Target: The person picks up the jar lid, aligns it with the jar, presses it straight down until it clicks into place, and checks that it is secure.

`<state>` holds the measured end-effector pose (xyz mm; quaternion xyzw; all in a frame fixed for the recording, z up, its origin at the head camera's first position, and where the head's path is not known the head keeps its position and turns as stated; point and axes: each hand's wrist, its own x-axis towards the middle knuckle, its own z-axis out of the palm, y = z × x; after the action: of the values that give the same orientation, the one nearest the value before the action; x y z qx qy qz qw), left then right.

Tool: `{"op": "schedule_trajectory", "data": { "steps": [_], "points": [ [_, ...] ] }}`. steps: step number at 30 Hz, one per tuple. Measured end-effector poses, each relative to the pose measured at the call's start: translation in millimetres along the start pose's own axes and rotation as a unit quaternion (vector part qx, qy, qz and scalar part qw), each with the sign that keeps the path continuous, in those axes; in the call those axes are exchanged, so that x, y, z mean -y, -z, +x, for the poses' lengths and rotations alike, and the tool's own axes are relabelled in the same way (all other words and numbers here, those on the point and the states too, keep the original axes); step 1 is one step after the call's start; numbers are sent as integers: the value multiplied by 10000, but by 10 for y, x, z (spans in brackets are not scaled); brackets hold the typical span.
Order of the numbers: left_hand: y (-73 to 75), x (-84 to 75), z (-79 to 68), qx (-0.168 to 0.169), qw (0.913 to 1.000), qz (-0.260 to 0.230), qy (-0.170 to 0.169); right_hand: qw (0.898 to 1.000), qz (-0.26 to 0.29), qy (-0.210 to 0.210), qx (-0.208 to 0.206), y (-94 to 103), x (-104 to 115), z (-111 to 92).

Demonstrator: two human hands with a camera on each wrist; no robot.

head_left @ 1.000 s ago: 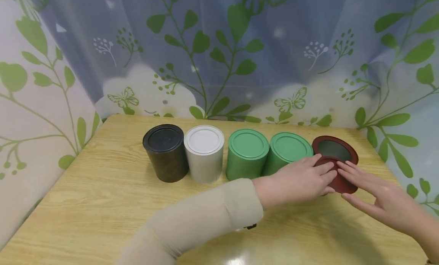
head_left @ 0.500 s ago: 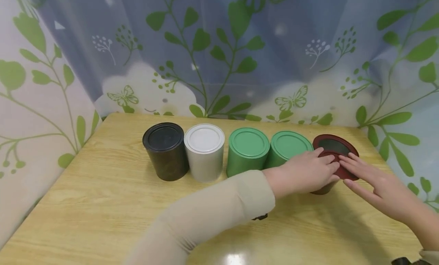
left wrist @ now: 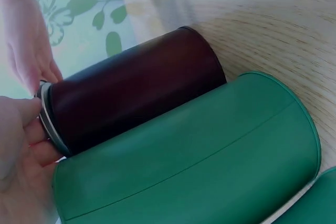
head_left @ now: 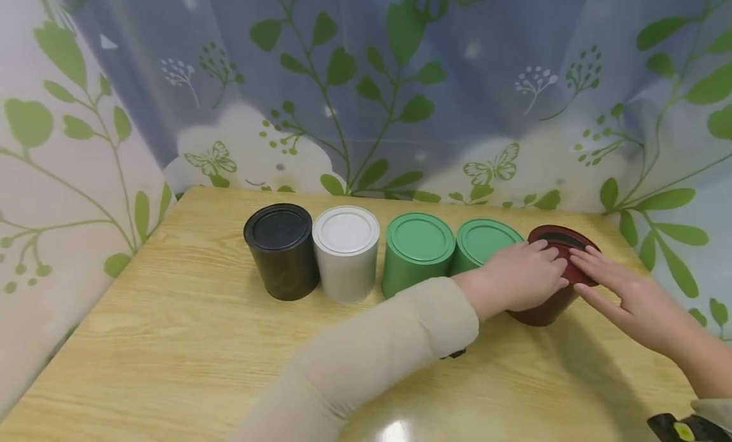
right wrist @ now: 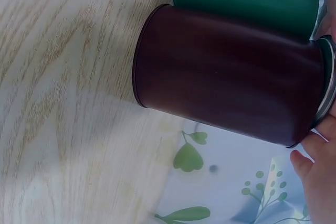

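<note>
A dark red can (head_left: 542,313) stands at the right end of a row of cans, a dark slit of its mouth showing at the back. Its dark red lid (head_left: 579,275) lies slightly askew over the top. My left hand (head_left: 521,282) grips the lid's left edge, thumb and fingers at the rim in the left wrist view. From the other side my right hand (head_left: 643,308) holds the lid's right edge, fingers on top and thumb by the rim. Beside it, partly behind my left hand, is a lidded green can (head_left: 486,242).
Another green can (head_left: 419,239), a white can (head_left: 345,258) and a black can (head_left: 283,258), all lidded, continue the row leftward. They stand on a wood-grain table (head_left: 171,340). A leaf-patterned curtain (head_left: 366,99) hangs behind the table's far edge.
Both hands have moved the lid up and back over the red can, so less of its dark mouth shows. The other cans keep their places.
</note>
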<state>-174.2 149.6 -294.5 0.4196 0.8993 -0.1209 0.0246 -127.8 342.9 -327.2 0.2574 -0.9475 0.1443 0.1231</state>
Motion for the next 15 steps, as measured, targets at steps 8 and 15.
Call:
{"op": "schedule_trajectory", "data": {
  "steps": [8,15],
  "points": [
    [17,1,95,154,9998,1,124,9995,136,-298,-46,-22,-34,35],
    [18,22,154,264,9994,-181,142,9989,149,-395,202,-11,-84,56]
  ]
}}
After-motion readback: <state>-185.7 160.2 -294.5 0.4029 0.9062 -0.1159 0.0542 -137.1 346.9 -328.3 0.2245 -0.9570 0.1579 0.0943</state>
